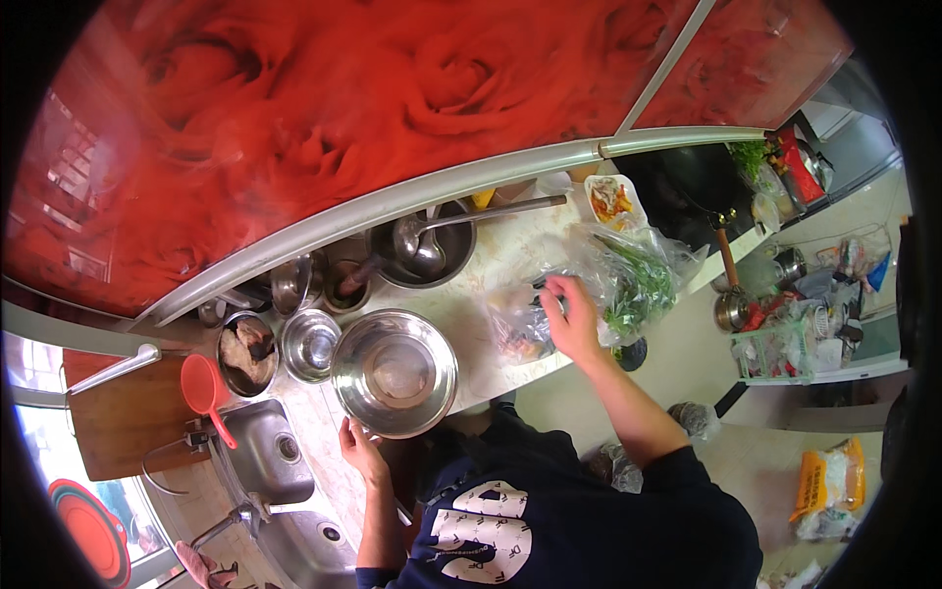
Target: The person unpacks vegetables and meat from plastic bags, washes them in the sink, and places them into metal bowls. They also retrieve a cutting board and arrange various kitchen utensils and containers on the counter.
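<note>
A wide stainless steel basin [394, 374] stands near the front edge of the counter. My left hand [362, 450] is at its near-left rim, fingers partly curled; whether it grips the rim I cannot tell. Over the counter to the right, my right hand [570, 313] reaches to a clear plastic bag [519, 324] with mixed contents that are hard to make out. Its fingers are bent beside a small dark patch at the bag's top, and their grip is unclear. Right beside that hand lies another clear bag of leafy greens [639, 283].
A smaller steel bowl [310, 346], a pot of meat pieces [247, 353] and a red dipper [204, 384] stand left, near the double sink [268, 456]. Behind, a large pot [441, 272] holds ladles. A wok [692, 184] and a white food tray [611, 195] are at right. Red cabinets [383, 81] overhang.
</note>
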The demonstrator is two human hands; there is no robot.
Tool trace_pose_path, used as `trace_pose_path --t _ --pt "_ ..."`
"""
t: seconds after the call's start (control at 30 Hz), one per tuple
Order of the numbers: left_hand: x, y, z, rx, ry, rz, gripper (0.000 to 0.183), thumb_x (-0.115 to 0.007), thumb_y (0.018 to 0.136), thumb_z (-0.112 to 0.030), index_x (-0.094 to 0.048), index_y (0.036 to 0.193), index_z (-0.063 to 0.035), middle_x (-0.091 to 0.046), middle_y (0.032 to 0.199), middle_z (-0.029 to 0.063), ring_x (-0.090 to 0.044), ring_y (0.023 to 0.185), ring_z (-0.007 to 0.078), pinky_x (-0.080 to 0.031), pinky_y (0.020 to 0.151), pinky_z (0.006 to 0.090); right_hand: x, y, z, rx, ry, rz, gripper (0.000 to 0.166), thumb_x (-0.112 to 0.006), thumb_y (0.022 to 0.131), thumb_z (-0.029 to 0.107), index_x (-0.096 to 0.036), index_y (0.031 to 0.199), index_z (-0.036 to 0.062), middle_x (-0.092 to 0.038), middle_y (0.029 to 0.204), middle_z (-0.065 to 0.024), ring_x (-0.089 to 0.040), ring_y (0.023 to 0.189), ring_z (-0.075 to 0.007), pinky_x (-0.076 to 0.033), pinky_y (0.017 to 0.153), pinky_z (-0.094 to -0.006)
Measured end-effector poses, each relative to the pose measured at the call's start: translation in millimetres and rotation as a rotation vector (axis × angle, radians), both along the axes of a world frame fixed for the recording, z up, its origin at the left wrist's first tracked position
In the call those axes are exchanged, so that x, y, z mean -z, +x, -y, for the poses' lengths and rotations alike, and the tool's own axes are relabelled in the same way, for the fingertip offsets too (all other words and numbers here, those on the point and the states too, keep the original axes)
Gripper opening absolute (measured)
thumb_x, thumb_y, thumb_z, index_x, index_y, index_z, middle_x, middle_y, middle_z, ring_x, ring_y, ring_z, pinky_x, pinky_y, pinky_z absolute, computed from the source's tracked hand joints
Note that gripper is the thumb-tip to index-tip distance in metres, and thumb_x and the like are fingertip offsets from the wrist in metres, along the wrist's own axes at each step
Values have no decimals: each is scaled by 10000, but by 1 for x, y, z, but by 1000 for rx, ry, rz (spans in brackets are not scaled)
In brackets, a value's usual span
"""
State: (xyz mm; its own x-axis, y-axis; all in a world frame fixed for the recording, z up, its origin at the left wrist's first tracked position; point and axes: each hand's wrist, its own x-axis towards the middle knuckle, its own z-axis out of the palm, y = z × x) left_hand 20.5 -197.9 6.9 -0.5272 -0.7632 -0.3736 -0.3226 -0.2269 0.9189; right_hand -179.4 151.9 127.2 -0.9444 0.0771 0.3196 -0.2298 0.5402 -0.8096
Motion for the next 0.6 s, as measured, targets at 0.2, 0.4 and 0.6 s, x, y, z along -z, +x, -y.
trace_pose_path --t 0.2,0.4,0.6 --pt "-33 51 -20 30 -111 -16 422 -565 939 -225 -473 1280 5 -609 956 77 -575 701 108 -454 576 208 33 -143 62 -263 550 -317 229 -608 816 176 -614 999 38 -628 922 -156 -591 896 -334 -478 775 -439" --pt "-56 72 -41 5 -2 -6 389 -603 919 -172 -492 1256 -15 -625 962 66 -584 720 105 -457 591 205 103 -217 142 -38 -200 679 280 -576 901 248 -567 1019 -6 -625 856 -151 -639 686 -291 -555 632 -442" --pt "-84 98 -48 -120 89 62 402 -615 910 -173 -488 1256 -14 -623 972 62 -583 769 106 -465 654 217 91 -198 185 454 -1253 868 362 -593 907 363 -519 1042 36 -564 799 -105 -589 577 -239 -561 556 -390"
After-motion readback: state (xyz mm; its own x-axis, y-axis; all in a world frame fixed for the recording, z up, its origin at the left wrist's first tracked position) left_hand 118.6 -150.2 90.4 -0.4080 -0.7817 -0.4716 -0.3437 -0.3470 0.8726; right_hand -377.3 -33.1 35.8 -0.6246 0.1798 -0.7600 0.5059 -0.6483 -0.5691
